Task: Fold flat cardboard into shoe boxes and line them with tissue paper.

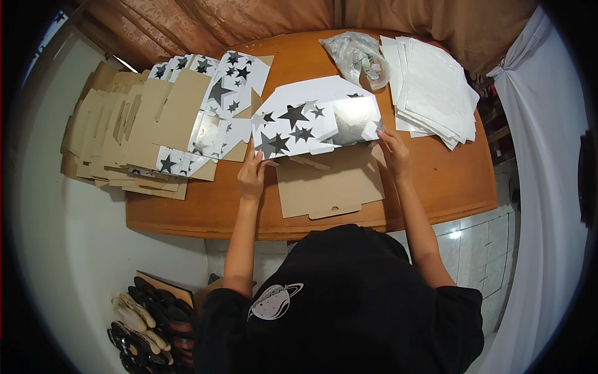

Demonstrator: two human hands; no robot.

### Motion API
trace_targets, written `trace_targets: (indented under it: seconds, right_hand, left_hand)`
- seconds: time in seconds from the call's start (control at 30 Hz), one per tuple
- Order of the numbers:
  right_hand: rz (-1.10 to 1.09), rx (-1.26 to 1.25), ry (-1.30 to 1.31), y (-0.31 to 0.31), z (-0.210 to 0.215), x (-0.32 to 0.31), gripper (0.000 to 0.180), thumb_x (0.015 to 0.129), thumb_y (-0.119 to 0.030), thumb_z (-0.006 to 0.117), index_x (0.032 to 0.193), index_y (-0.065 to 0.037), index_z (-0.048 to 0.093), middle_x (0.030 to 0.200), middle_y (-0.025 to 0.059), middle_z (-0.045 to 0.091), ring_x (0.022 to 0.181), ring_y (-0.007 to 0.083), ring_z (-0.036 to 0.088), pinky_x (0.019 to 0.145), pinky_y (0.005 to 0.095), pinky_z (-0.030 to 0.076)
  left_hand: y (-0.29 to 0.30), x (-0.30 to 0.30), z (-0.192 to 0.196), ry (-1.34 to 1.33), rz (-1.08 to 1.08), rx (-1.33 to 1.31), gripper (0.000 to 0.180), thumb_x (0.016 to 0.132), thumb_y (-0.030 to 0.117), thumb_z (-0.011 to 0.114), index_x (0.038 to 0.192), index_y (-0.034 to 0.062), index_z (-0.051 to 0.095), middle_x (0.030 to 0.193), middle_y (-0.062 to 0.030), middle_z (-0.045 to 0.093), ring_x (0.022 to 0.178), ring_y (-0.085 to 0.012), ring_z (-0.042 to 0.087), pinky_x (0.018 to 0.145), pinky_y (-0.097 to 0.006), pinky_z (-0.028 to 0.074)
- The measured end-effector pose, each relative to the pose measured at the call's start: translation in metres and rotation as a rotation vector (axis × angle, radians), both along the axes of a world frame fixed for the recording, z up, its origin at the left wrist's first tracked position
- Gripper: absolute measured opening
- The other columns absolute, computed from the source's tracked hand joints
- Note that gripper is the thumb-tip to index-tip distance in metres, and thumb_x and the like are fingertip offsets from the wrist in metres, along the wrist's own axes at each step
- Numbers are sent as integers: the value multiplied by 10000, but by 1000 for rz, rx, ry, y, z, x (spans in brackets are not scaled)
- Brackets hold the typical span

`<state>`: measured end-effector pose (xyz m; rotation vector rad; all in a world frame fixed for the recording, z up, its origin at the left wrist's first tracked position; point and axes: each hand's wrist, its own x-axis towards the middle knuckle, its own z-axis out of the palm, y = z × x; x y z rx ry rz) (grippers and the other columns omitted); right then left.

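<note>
A flat cardboard box blank point(311, 121), white with black and silver stars on the outside and plain brown inside, lies on the wooden table point(436, 181). Its printed half is folded up toward me over the brown half point(330, 187). My left hand point(252, 174) pinches the near left corner of the raised panel. My right hand point(392, 149) holds its near right corner.
A pile of unfolded star-printed and brown blanks point(156, 124) covers the table's left end. A stack of white sheets point(433, 87) and a clear plastic bag point(358, 59) lie at the back right. Shoes point(149, 324) sit on the floor at lower left.
</note>
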<state>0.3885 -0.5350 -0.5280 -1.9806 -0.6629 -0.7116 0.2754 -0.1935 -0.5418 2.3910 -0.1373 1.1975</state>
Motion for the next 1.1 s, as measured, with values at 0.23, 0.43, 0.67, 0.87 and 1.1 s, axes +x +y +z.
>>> trace_targets:
  seconds: [0.23, 0.43, 0.67, 0.87, 1.1]
  right_hand:
    - [-17, 140, 75, -29, -57, -64, 340, 761, 31, 642, 1072, -46, 525, 1005, 166, 609, 880, 297, 620, 727, 304, 495]
    - [73, 356, 535, -47, -87, -103, 390, 778, 3, 634, 1122, -5, 449, 1010, 191, 586, 965, 278, 588, 768, 328, 480]
    - [-105, -126, 434, -43, -64, -95, 318, 796, -39, 606, 1089, -2, 487, 979, 160, 594, 978, 354, 542, 888, 400, 407]
    - [-18, -306, 435, -43, -19, -96, 302, 866, -282, 521, 1042, -37, 517, 994, 128, 591, 1029, 324, 501, 1024, 598, 52]
    - [-163, -371, 833, -27, 25, -78, 566, 872, -551, 350, 1133, -72, 501, 1033, 107, 585, 1098, 326, 487, 917, 694, -121]
  left_hand:
    - [-33, -61, -26, 77, -32, 12, 395, 687, -25, 696, 1009, 96, 501, 1226, -249, 491, 941, -357, 596, 695, -346, 502]
    - [-52, -99, -62, 259, 39, -108, 343, 712, 71, 734, 937, 36, 478, 1063, -216, 581, 865, -342, 608, 690, -342, 497]
    - [-63, -83, -43, 322, 108, -488, 691, 665, 249, 793, 1127, 4, 341, 929, -178, 542, 861, -239, 578, 724, -314, 465]
    - [-57, -69, 12, 395, -30, -697, 715, 821, 427, 583, 1295, 19, 236, 1110, -266, 529, 981, -348, 570, 820, -370, 437]
    - [-41, -53, 45, 1093, 213, -538, 648, 878, 481, 453, 1319, 37, 287, 1152, -245, 524, 1100, -355, 511, 908, -349, 389]
